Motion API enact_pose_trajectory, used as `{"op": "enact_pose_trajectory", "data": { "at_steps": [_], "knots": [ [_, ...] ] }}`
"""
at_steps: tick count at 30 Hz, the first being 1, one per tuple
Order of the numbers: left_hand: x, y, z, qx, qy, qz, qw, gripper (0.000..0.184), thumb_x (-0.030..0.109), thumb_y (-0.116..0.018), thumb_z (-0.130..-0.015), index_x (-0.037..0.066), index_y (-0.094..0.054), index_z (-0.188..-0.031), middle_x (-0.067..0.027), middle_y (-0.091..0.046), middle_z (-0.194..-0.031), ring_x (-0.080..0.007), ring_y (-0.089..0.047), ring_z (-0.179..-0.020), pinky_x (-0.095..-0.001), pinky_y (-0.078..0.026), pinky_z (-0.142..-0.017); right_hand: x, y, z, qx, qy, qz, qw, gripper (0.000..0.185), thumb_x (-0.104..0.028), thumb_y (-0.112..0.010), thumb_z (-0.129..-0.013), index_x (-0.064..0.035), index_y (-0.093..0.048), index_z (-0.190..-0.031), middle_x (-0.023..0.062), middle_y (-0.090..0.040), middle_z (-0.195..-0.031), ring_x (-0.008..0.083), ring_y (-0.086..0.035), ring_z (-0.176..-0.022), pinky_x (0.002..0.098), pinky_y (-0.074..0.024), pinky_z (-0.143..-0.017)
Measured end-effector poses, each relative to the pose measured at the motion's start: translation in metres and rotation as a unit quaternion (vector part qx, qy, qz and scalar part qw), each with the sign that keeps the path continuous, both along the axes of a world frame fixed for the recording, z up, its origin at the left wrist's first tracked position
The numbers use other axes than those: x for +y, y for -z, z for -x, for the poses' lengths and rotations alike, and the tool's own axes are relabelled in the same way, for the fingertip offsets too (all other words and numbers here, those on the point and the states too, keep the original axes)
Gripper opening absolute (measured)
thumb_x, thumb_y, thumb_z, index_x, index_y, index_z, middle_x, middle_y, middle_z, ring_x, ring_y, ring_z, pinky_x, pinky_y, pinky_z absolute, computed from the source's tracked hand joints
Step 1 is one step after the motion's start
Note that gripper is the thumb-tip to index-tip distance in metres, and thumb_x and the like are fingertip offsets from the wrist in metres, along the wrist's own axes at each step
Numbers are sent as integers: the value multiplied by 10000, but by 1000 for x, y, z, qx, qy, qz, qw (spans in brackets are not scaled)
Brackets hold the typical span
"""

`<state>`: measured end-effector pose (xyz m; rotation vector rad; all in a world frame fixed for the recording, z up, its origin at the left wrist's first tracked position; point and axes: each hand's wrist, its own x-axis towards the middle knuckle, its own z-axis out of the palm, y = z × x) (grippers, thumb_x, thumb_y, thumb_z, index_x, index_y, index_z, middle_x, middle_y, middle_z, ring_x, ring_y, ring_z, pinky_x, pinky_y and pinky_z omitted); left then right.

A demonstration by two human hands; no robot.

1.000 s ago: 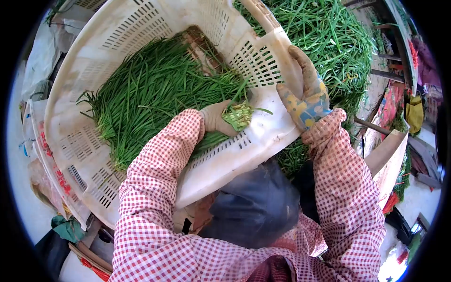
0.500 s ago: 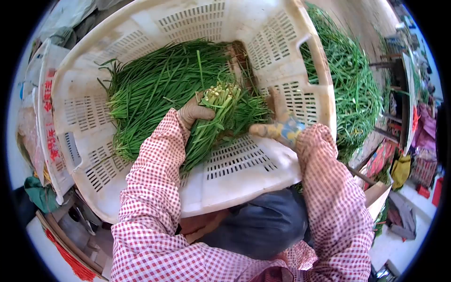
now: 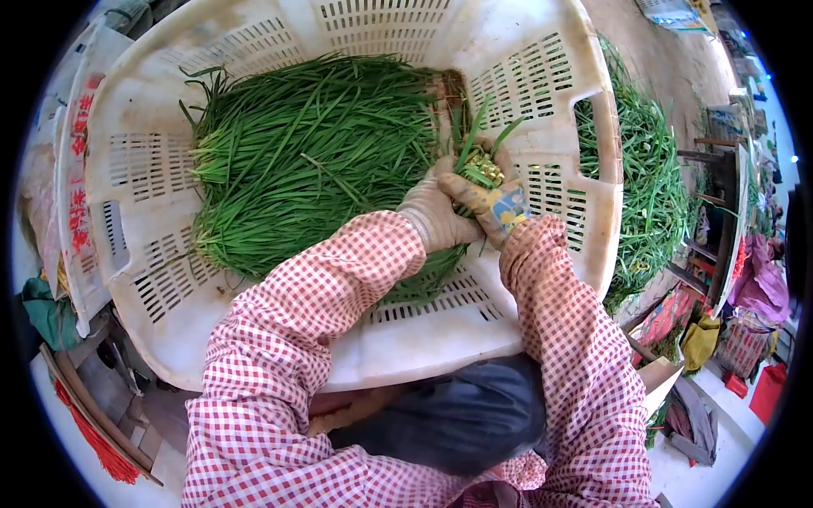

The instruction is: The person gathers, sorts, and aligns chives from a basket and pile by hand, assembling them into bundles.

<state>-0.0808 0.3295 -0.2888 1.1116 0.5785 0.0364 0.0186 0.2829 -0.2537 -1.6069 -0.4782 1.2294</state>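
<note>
A bunch of garlic chives (image 3: 483, 173) stands with its pale cut ends up at the right side of a white plastic basket (image 3: 542, 326). My right hand (image 3: 493, 201), in a stained glove with a blue and yellow patch, is wrapped round the bunch just below those ends. Pressed against it from the left, my gloved left hand (image 3: 434, 210) also grips the bunch, its fingers partly hidden. Green leaves hang below both hands. More chives (image 3: 313, 161) lie in neat layers across the basket floor to the left.
Outside the basket's right wall is a large heap of loose green leaves (image 3: 648, 178). A white board with red lettering (image 3: 80, 195) stands at the left. My knee in dark trousers (image 3: 449, 415) is against the near rim. Red strings (image 3: 97, 440) hang at lower left.
My left hand has moved right with the bunch, towards the basket's right wall. My right hand, apart from the bunch before, has closed round its cut-end part.
</note>
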Motion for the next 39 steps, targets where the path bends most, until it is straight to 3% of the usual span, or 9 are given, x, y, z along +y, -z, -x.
{"op": "enact_pose_trajectory", "data": {
  "at_steps": [3, 6, 11, 14, 18, 24, 29, 34, 39],
  "knots": [
    [-14, 13, 3, 115, -56, -209, 970, 963, 325, -840, -506, 40, -358, -1289, -193, -522, -1197, -310, -519, -1135, -352, -433, -971, -2, -2, -10, -110, -43, 30, 992, 401, -128, -750, -712, -37, -553, -1049, 69, -621, -928, 143, -589, -849, 274, -496, -748],
    [-10, -22, 19, 70, -51, -262, 961, 934, 245, -837, -569, 43, -307, -1312, -133, -551, -1127, -215, -529, -1053, -335, -426, -957, -2, -27, -15, -73, -21, 1, 997, 440, -116, -737, -734, -19, -545, -1117, 97, -649, -969, 169, -625, -870, 299, -518, -799],
    [-17, -50, 54, 18, 33, -339, 940, 1143, 288, -869, -541, 45, -211, -1444, -233, -381, -1388, -331, -391, -1291, -346, -320, -1079, -31, -93, -35, -92, 61, -143, 983, 340, 37, -697, -720, -84, -548, -1002, 98, -624, -1053, 192, -591, -965, 313, -503, -823],
    [-31, -44, 75, 86, 176, -306, 931, 924, 318, -795, -676, 8, -314, -1401, -242, -369, -1400, -330, -404, -1282, -370, -336, -1067, -57, -157, -78, -325, 2, -234, 916, 322, 31, -647, -732, -94, -505, -992, 129, -614, -1075, 227, -589, -963, 360, -486, -833],
    [-37, -38, 95, 163, 308, -320, 881, 693, 388, -644, -798, 15, -433, -1343, -199, -417, -1366, -347, -424, -1259, -379, -368, -1034, -127, -272, -111, -325, 111, -341, 875, 352, -13, -670, -726, -86, -509, -1031, 150, -604, -1062, 248, -583, -943, 377, -485, -826],
    [-25, -56, 109, 280, 132, -290, 905, 691, 329, -684, -747, 27, -469, -1330, -198, -474, -1354, -291, -445, -1271, -368, -353, -1061, -270, -412, -94, -343, 179, -443, 808, 290, 24, -587, -790, -84, -528, -1053, 174, -595, -1063, 313, -606, -981, 446, -538, -827],
    [-36, -80, 108, 196, -83, -272, 938, 449, 122, -639, -845, 38, -521, -1270, -125, -563, -1249, -244, -541, -1139, -348, -423, -979, -321, -358, -122, -415, 299, -200, 836, 296, -89, -749, -735, -90, -591, -984, 68, -649, -960, 180, -610, -810, 313, -515, -712],
    [-56, -112, 113, -2, -108, -244, 964, 371, 63, -648, -825, 40, -570, -1187, -45, -605, -1074, -156, -571, -985, -292, -455, -887, -347, -333, -124, -285, 341, -269, 854, 301, -27, -734, -730, -99, -596, -988, 49, -651, -926, 140, -613, -772, 269, -529, -698],
    [-106, -182, 78, -138, -36, -312, 939, 253, 9, -628, -822, 26, -616, -1075, -33, -610, -984, -116, -572, -885, -257, -474, -807, -373, -304, -120, -413, 213, -268, 844, 285, -45, -745, -729, -104, -590, -960, 22, -628, -877, 120, -606, -766, 265, -528, -668]
  ]
}}
